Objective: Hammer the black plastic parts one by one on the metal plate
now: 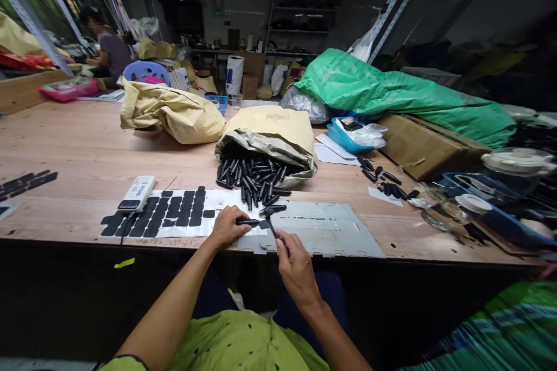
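Note:
My left hand (227, 226) pinches a small black cylindrical part (247, 222) lying flat at the table's front edge. My right hand (295, 264) grips a thin black tool (270, 224) whose head meets the end of that part. Both rest over a grey metal sheet (331, 232). Just behind, an open tan paper bag (272, 139) spills a heap of the same black parts (255, 179). To the left lies a white sheet with rows of black stickers (174, 211).
A white remote-like device (136, 193) lies on the sticker sheet. Another tan bag (169, 110), a green sack (391, 90), a cardboard box (424, 148), a blue tray (348, 136) and loose black parts (385, 182) crowd the wooden table. A person sits far left at the back.

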{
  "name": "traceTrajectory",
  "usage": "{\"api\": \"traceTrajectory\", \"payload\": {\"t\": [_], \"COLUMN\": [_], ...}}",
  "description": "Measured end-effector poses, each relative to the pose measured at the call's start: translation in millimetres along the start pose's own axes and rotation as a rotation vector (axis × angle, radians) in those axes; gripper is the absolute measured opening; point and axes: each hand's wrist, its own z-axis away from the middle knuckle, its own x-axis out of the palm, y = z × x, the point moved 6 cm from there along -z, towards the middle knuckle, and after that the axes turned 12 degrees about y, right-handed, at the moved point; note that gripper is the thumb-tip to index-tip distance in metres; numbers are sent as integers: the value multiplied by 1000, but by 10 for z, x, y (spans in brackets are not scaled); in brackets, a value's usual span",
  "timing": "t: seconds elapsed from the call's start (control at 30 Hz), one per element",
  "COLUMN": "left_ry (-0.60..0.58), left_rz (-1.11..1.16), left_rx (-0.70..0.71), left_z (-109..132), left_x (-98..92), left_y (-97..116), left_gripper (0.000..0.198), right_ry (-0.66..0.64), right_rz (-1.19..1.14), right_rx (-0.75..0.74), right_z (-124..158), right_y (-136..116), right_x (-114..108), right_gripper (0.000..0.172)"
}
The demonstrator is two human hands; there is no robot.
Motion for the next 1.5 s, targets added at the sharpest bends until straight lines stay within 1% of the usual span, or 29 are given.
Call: {"api": "traceTrajectory", "payload": {"t": [0.1,0.3,0.43,0.5,0.63,0.7,0.87,0.93,1.0,1.07,1.13,1.2,1.27,1.33,1.4,1.5], "left_ry": [2,-23,-5,-8,-30,-26,-9,-10,-11,-11,-12,-18,-21,-17,-5,41], "left_rz": [2,7,11,16,15,16,28,29,22,6,-12,-23,-25,-22,-10,47], "left_rx": [-9,12,22,20,7,10,3,-1,-3,0,7,11,15,26,50,129], "left_z": [0,2,1,2,7,8,9,11,16,24,33,38,31,13,4,93], "left_x": [19,55,52,51,51,46,30,20,8,-1,-2,8,21,26,13,-48], "left_y": [-16,-41,-46,-44,-37,-31,-25,-12,6,27,41,40,23,2,0,85], "left_gripper": [17,17,14,16,21,21,20,20,19,19,20,20,19,19,19,21], "right_ry": [-61,-23,-51,-38,14,9,-43,-4,65,111,128,107,90,94,112,122], "right_rz": [-15,50,134,141,99,98,130,146,201,324,505,694,832,906,935,948], "right_rx": [-24,-142,-183,-168,-146,-136,-104,-89,-67,-33,11,37,44,44,43,39], "right_z": [122,156,166,150,123,140,166,85,-61,-239,-406,-528,-589,-600,-584,-562], "right_y": [-118,-198,-180,-161,-145,-122,-11,45,135,275,453,625,750,813,823,799], "right_x": [119,175,247,235,142,126,156,102,-4,-122,-229,-290,-310,-302,-286,-268], "right_gripper": [33,35,36,36,36,36,38,38,39,38,36,34,31,30,30,30]}}
